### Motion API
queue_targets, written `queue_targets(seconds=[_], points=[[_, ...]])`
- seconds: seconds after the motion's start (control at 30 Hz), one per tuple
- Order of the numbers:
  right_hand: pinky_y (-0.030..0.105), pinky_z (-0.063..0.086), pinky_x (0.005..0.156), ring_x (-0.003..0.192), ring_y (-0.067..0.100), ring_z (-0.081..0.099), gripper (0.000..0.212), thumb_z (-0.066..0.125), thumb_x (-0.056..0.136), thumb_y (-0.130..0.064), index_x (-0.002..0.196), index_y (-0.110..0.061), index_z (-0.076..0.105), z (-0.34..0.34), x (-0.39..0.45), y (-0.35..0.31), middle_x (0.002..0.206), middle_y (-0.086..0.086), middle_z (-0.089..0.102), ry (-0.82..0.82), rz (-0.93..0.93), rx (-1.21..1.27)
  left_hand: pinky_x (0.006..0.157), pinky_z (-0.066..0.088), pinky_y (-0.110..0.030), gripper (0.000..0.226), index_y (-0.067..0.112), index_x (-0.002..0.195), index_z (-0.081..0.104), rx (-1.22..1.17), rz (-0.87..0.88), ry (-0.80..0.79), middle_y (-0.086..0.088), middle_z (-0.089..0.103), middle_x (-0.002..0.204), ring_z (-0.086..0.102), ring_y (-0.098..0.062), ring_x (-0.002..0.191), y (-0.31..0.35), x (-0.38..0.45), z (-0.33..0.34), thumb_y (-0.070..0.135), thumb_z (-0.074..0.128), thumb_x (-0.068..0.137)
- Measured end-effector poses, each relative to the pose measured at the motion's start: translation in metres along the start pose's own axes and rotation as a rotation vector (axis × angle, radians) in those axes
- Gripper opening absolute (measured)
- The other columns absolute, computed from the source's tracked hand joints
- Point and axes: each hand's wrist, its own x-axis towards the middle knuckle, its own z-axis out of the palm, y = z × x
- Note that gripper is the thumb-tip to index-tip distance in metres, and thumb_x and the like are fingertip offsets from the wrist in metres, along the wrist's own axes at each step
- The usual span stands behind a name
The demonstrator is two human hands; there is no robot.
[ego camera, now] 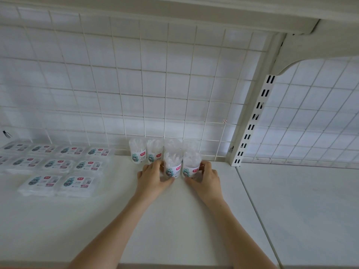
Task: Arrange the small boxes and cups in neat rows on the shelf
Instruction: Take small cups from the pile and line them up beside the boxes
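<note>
Left hand [153, 178] grips front cup [172, 165], right hand [206, 178] grips its neighbour [191, 165]. Slide both back together, labels forward, flush with rear cups [145, 152].

Leftmost boxes [11, 147] blurred, edge-cropped

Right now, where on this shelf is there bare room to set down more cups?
Bare shelf lies in front of both hands, toward the near edge, and to the right of the right hand up to the upright post. It is crowded on the left with the flat boxes, and at the back by the wire grid, where the cups stand.
</note>
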Motion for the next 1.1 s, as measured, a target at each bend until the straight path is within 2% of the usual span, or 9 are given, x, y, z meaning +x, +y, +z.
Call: queue_targets(seconds=[0.1,0.23,0.37,0.43,0.63,0.77,0.9,1.0,1.1], points=[[0.035,0.038,0.094,0.108,0.02,0.044,0.064,0.073,0.072,-0.036,0.124,-0.018,0.041,0.0,-0.001,-0.003,0.093,-0.009,0.053,-0.008,-0.009,-0.024,0.085,0.022,-0.028,0.053,0.019,0.115,0.047,0.002,0.009,-0.001,0.015,0.05,0.098,0.043,-0.017,0.11,0.001,-0.001,-0.001,0.038,0.071,0.072],[0.03,0.032,0.102,0.121,0.02,0.036,0.083,0.074,0.07,-0.03,0.139,-0.019,0.028,0.001,-0.005,-0.004,0.132,-0.004,0.043,0.08,-0.073,0.019,0.089,0.031,-0.033,0.069,0.016,0.128,0.04,-0.062,0.055,0.031,0.004,0.052,0.111,0.046,-0.018,0.108,0.001,-0.005,-0.006,0.04,0.071,0.07],[0.022,0.02,0.103,0.129,0.007,0.025,0.071,0.055,0.078,-0.035,0.142,-0.026,0.028,-0.013,-0.017,-0.003,0.147,-0.003,0.03,0.103,-0.37,-0.075,0.095,0.036,-0.023,0.059,0.012,0.126,0.043,-0.046,0.396,0.222,-0.004,0.051,0.12,0.046,-0.017,0.109,0.005,-0.012,-0.029,0.037,0.049,0.073],[0.023,0.019,0.104,0.133,0.008,0.022,0.067,0.056,0.081,-0.026,0.142,-0.031,0.029,-0.016,-0.021,-0.003,0.15,-0.004,0.025,0.059,-0.376,-0.09,0.1,0.028,-0.015,0.059,0.018,0.134,0.041,-0.033,0.482,0.145,0.001,0.043,0.136,0.037,-0.011,0.125,0.006,-0.016,-0.037,0.032,0.042,0.076],[0.022,0.02,0.106,0.139,0.006,0.014,0.07,0.055,0.086,-0.016,0.142,-0.04,0.021,-0.019,-0.025,-0.004,0.152,-0.008,0.02,-0.03,-0.316,-0.123,0.097,0.038,-0.026,0.056,0.026,0.137,0.039,-0.016,0.477,0.028,0.01,0.03,0.148,0.029,-0.005,0.134,0.001,-0.021,-0.03,0.023,0.045,0.082],[0.027,0.024,0.106,0.139,0.008,0.015,0.072,0.058,0.086,-0.017,0.142,-0.039,0.019,-0.028,-0.031,-0.013,0.151,-0.007,0.019,-0.019,-0.316,-0.11,0.096,0.034,-0.022,0.057,0.021,0.137,0.042,-0.031,0.487,0.075,0.004,0.036,0.145,0.031,-0.006,0.13,0.003,-0.02,-0.039,0.029,0.043,0.08],[0.025,0.031,0.107,0.128,0.004,0.032,0.05,0.058,0.087,-0.023,0.135,-0.022,0.042,-0.047,-0.058,-0.019,0.136,-0.014,0.037,0.061,-0.339,-0.18,0.087,0.048,-0.03,0.048,0.013,0.115,0.057,0.007,0.49,0.156,-0.001,0.058,0.118,0.045,-0.01,0.108,0.006,-0.023,-0.055,0.034,0.039,0.077],[0.017,0.032,0.1,0.121,0.001,0.04,0.046,0.046,0.087,-0.043,0.129,-0.023,0.05,-0.059,-0.094,-0.02,0.128,-0.017,0.048,0.041,-0.416,-0.317,0.073,0.052,-0.03,0.037,0.014,0.102,0.06,0.149,0.545,0.164,0.001,0.063,0.1,0.057,-0.018,0.092,0.005,-0.055,-0.07,0.032,0.042,0.075],[0.021,0.043,0.091,0.11,0.001,0.049,0.039,0.046,0.086,-0.044,0.118,-0.026,0.057,-0.056,-0.135,-0.021,0.117,-0.016,0.059,0.046,-0.468,-0.337,0.067,0.053,-0.03,0.037,0.014,0.097,0.064,0.238,0.492,0.185,0.001,0.066,0.093,0.063,-0.02,0.083,-0.004,-0.11,-0.086,0.033,0.042,0.075]])
